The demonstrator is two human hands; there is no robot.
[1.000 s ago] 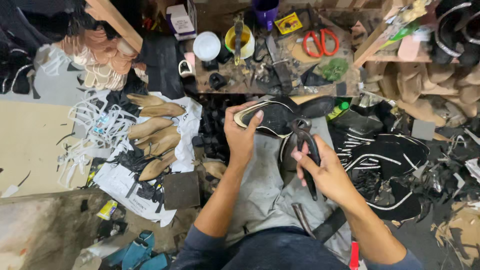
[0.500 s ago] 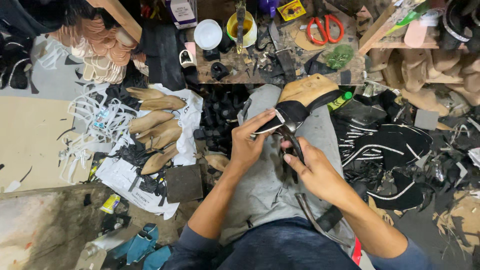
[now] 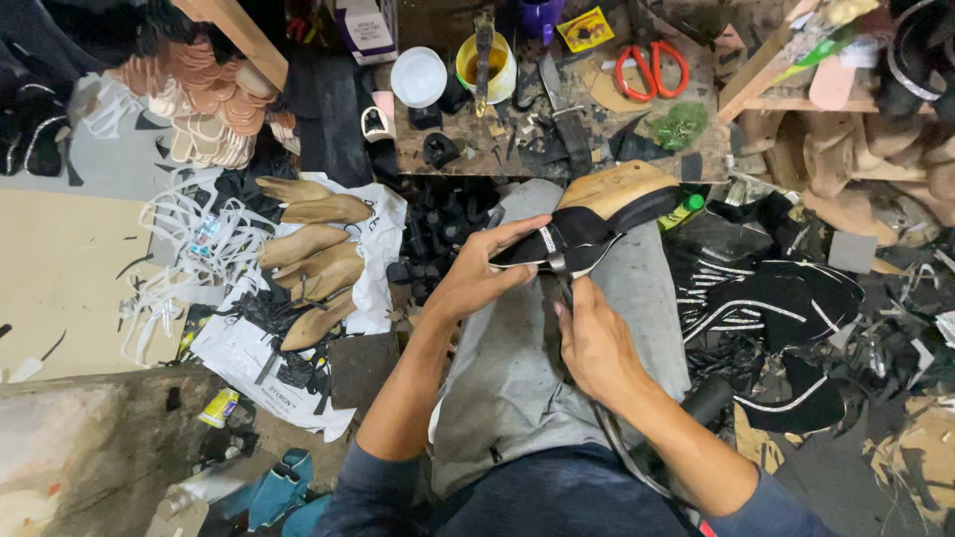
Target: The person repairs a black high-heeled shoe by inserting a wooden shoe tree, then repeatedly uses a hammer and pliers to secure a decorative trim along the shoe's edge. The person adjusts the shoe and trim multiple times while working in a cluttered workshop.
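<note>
From the head camera, looking down over the person's lap, the left hand [image 3: 477, 278] reaches forward with fingers curled and thumb pressed along the black upper [image 3: 567, 239], gripping the toe end of the shoe being built on a wooden last [image 3: 617, 187], which rests on the grey-clad knee [image 3: 637, 288] just in front of the workbench [image 3: 468, 149]. The right hand [image 3: 597, 343] is closed in a fist around the handles of dark pincers [image 3: 563, 283], whose head meets the lower edge of the upper just beside the left fingers; whether the tool's jaws are biting the material cannot be told. On the bench behind the last stand a yellow glue pot [image 3: 487, 65] with a brush in it, a white lid [image 3: 418, 77] and red-handled scissors [image 3: 649, 68]. To the left, on white paper [image 3: 239, 348] on the floor, lie several bare wooden lasts [image 3: 308, 244], with a heap of white straps [image 3: 189, 239] beside them. To the right, black uppers with white trim [image 3: 786, 308] are piled near the person's leg.
</note>
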